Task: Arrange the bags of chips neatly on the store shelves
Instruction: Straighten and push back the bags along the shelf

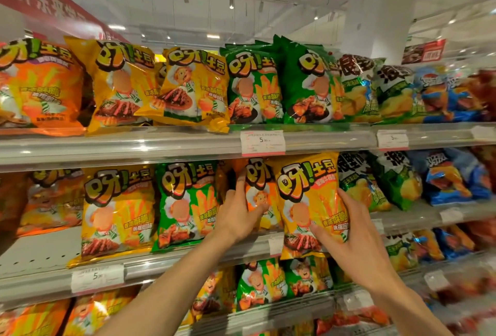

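On the middle shelf (pixel 188 260) my right hand (pixel 349 236) grips a yellow chip bag (pixel 306 190) by its lower right side; the bag stands tilted at the shelf front. My left hand (pixel 239 215) holds an orange chip bag (pixel 259 188) just left of it, thumb across its front and fingers behind. A green bag (pixel 185 201) and another yellow bag (pixel 118 212) stand further left on the same shelf.
The top shelf (pixel 161 145) carries rows of orange, yellow and green bags. Green and blue bags (pixel 453 177) fill the right side. A gap of bare shelf (pixel 40 249) lies at the middle shelf's left. Price tags (pixel 263 142) hang on the rails. More bags fill the lower shelf.
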{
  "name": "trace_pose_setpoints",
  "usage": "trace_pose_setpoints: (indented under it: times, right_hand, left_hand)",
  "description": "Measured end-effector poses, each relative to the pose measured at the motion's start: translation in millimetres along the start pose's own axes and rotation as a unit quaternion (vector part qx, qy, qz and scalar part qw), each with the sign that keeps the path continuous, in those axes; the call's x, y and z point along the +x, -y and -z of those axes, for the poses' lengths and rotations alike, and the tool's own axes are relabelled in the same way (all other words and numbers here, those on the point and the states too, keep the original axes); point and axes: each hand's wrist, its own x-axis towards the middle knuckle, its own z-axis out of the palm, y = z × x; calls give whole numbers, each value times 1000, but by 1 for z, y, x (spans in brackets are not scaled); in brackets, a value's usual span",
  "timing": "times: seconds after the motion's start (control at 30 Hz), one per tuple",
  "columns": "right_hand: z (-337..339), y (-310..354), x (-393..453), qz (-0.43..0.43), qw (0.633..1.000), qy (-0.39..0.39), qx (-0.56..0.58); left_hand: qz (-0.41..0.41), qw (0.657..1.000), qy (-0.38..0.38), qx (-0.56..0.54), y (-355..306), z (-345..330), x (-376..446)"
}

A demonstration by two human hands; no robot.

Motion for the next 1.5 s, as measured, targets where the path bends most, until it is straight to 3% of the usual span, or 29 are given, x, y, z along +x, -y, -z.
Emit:
trace_pose_setpoints:
  times: [0.33,0.57,0.87,1.17,1.4,1.5]
  right_hand:
    - [-2,-12,-1,1,1000,-4,9]
    - [-16,-11,-1,21,999,-6,26]
    - [-47,8,16,41,999,-5,36]
    - [-107,46,47,80,996,20,45]
    - [-136,37,58,55,993,59,-91]
    - [-139,43,57,52,990,29,-125]
  left_hand:
    - [-27,996,-67,54,-7,35,-27]
    - [-47,995,-64,58,22,73,-52]
    - [-78,995,-39,-40,51,127,-89]
    - [-58,994,-89,-31,87,183,-124]
    - [-33,993,-106,-48,110,215,-148]
    - [-26,992,-117,-46,125,228,-158]
